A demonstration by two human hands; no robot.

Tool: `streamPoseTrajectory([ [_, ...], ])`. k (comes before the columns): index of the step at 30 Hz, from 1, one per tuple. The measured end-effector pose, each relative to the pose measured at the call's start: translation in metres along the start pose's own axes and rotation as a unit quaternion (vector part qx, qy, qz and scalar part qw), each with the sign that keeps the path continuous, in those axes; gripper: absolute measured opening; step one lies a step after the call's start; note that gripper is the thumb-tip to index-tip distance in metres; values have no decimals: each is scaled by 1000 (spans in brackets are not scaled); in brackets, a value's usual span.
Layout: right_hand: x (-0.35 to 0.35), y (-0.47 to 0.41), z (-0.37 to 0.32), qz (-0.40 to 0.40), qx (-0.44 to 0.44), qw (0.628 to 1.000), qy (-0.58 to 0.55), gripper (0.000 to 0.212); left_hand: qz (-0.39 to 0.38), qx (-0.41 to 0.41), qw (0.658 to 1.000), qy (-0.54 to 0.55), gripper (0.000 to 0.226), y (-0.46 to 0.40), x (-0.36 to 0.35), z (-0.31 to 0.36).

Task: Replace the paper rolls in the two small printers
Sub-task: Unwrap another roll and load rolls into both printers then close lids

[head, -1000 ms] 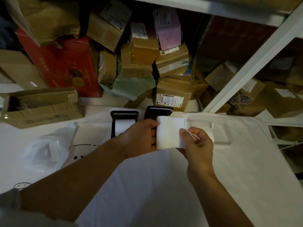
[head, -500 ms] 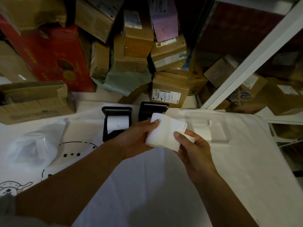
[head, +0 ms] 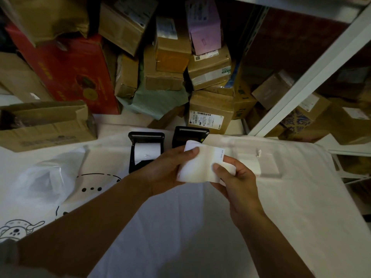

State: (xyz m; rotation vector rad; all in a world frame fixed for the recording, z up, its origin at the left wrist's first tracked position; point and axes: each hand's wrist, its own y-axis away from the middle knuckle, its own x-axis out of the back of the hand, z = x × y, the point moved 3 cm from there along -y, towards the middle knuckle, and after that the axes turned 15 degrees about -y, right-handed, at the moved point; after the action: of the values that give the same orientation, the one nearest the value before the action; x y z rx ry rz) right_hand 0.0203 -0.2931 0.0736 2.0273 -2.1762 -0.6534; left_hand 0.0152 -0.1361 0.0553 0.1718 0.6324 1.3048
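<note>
Both hands hold a white paper roll [head: 200, 163] above the white cloth, just in front of the two small black printers. My left hand [head: 166, 169] grips the roll's left side, thumb on top. My right hand [head: 234, 177] pinches its right side and loose paper end. The left printer [head: 145, 151] stands with its lid up and a white roll inside. The right printer [head: 190, 137] is partly hidden behind the held roll.
A clear plastic tray [head: 259, 159] lies to the right of the printers. A crumpled plastic bag [head: 46, 181] sits at the left. Stacked cardboard boxes [head: 210, 111] crowd the back, an open box [head: 46, 123] is at the left, and a white shelf post [head: 309, 77] rises at the right.
The roll has tilted and turned between my hands, and a loose paper flap now shows on its right. The view has shifted slightly.
</note>
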Motion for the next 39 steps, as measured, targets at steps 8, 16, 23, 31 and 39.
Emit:
streamPoseTrajectory([
  [8, -3, 0, 1, -37, 5, 999, 12, 41, -32, -25, 999, -7, 46, -4, 1, 2],
  [16, -11, 1, 0, -67, 18, 988, 138, 86, -56, -29, 998, 4, 44, -4, -7, 9],
  [23, -11, 3, -2, -61, 67, 981, 171, 77, -56, -29, 998, 7, 32, -5, -8, 9],
  [31, 0, -1, -5, 14, 64, 987, 145, 41, -9, -30, 998, -62, 39, -8, -6, 3],
  [39, 3, 0, -14, 37, 23, 995, 92, 13, 34, 6, 999, -40, 39, -13, -2, -8],
])
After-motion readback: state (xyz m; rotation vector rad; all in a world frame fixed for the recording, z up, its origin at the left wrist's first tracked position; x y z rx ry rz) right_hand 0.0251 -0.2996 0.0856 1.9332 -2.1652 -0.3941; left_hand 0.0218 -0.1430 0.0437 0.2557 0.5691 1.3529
